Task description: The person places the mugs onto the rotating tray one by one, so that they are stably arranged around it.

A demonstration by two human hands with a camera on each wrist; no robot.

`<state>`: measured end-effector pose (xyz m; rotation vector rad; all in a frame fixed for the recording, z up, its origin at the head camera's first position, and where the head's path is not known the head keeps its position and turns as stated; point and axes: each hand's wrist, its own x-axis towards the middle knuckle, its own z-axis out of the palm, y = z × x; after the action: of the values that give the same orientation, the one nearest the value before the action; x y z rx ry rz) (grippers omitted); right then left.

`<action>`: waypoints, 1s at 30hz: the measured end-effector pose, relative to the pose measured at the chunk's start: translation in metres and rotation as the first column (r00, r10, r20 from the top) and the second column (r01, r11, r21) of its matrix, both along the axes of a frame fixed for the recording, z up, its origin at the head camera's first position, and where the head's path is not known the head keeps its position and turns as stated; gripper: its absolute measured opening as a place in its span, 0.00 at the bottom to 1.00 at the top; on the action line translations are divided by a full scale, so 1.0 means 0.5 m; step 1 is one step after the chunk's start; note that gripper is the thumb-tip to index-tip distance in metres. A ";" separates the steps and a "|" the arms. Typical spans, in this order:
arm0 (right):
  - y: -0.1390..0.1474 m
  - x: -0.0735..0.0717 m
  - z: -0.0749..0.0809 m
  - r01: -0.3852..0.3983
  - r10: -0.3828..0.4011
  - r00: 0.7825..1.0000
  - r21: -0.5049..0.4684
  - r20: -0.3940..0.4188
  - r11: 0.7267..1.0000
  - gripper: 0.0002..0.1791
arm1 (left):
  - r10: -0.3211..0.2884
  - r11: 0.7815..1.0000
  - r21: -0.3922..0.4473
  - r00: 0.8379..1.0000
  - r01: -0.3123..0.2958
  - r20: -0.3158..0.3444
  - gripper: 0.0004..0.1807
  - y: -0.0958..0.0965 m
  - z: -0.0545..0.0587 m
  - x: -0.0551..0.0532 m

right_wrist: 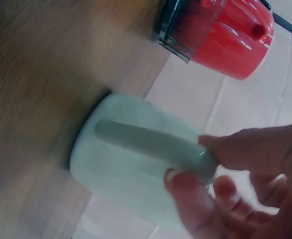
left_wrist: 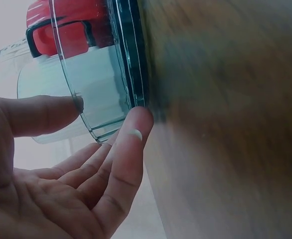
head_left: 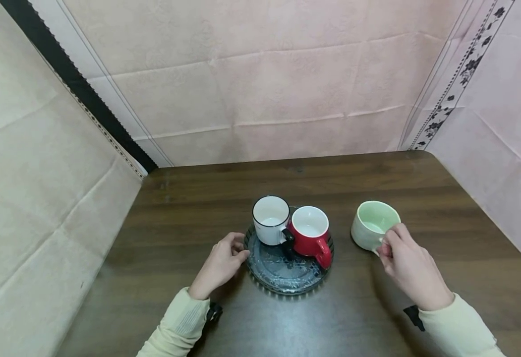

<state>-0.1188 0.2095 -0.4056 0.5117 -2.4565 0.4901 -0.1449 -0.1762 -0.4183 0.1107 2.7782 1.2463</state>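
Observation:
My right hand (head_left: 409, 263) pinches the handle (right_wrist: 151, 144) of a pale green mug (head_left: 369, 233), thumb on one side and fingers on the other. The mug stands upright, its base close to the tabletop. At the left edge of a round, clear glass dish (head_left: 282, 282), my left hand (head_left: 222, 263) holds the rim. In the left wrist view the thumb (left_wrist: 51, 112) lies at the rim and the index finger (left_wrist: 128, 154) at the base. A white mug (head_left: 269, 233) with a dark rim and black handle and a red mug (head_left: 307, 243) with a white inside stand side by side on the dish.
A brown wooden table (head_left: 189, 193) lies under everything, with the dish near its middle and the green mug to the right. Pale cloth (head_left: 287, 89) hangs behind the table and along both sides.

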 end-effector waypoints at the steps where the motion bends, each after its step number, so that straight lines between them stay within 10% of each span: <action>1: 0.004 0.002 0.001 0.019 -0.019 1.000 -0.020 0.018 1.000 0.17 | 0.000 1.000 -0.001 1.000 0.000 -0.002 0.20 -0.001 0.000 0.000; 10: 0.046 0.010 0.001 0.239 -0.193 0.940 -0.140 0.280 0.961 0.12 | 0.002 1.000 -0.002 1.000 -0.002 -0.003 0.24 0.001 0.001 0.002; 30: 0.083 -0.005 -0.007 0.296 -0.228 0.909 -0.154 0.350 0.943 0.14 | -0.016 1.000 -0.008 1.000 0.016 -0.005 0.23 0.003 0.006 0.005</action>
<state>-0.1212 0.2511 -0.4090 0.0068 -2.6929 0.7529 -0.1423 -0.1749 -0.4153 0.1357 2.7805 1.2332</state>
